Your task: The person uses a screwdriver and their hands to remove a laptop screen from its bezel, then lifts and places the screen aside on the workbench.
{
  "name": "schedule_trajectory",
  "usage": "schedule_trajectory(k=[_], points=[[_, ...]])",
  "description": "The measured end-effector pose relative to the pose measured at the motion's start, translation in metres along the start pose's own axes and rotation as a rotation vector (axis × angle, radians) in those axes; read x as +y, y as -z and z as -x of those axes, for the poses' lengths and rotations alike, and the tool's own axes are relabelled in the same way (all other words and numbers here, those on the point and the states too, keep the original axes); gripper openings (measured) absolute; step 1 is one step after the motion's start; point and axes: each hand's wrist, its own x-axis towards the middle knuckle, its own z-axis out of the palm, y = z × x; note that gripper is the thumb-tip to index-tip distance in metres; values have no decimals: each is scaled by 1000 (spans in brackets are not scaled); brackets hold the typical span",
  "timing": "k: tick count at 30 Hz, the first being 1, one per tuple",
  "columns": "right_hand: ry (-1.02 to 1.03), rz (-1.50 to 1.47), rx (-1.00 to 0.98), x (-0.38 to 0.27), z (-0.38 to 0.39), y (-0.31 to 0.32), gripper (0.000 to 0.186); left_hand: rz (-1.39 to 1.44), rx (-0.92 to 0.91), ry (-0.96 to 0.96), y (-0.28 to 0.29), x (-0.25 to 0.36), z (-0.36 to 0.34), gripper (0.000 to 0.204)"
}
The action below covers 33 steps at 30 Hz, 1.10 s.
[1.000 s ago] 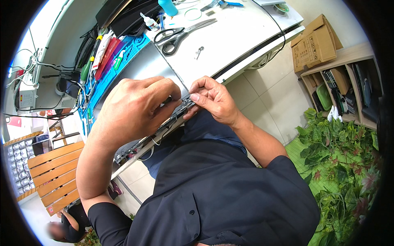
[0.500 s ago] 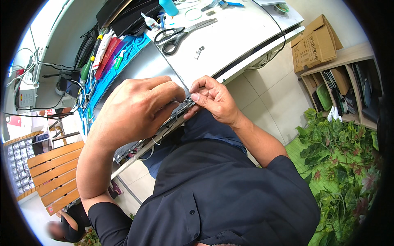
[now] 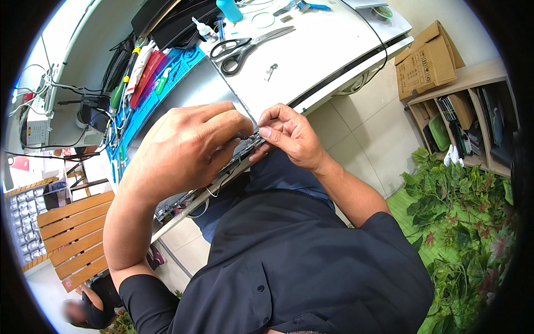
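Observation:
A thin flat device [image 3: 210,78] with a grey, sheet-like surface lies slanted at the table's front edge, its near edge lined with dark electronic parts [image 3: 247,149]. My left hand [image 3: 186,146] arches over it, fingers curled together near that edge; what they hold, if anything, is hidden beneath the hand. At the device's right corner my right hand [image 3: 292,136] is closed, thumb and forefinger on the dark edge with other fingers under it. Thin cables [image 3: 214,192] hang below the edge by my left wrist.
Black-handled scissors [image 3: 239,53] and a small metal part [image 3: 271,72] lie on the white table [image 3: 311,53]. A blue tool mat [image 3: 133,119] with screwdrivers is at the left, a dropper bottle [image 3: 206,30] behind. A cardboard box [image 3: 425,64] tops the right shelf. Another person [image 3: 97,303] is lower left.

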Motion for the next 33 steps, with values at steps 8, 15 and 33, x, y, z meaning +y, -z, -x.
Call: schedule_trajectory(k=[8,15,33], points=[[-21,15,13,0,0,0,12,-2,11,5,0,-1,2,24],[-219,132,131,-20,-9,-9,20,13,7,6,-1,-1,1,23],[-541,502,0,-68,-41,-12,16,8,46,34,-4,1,4,16]])
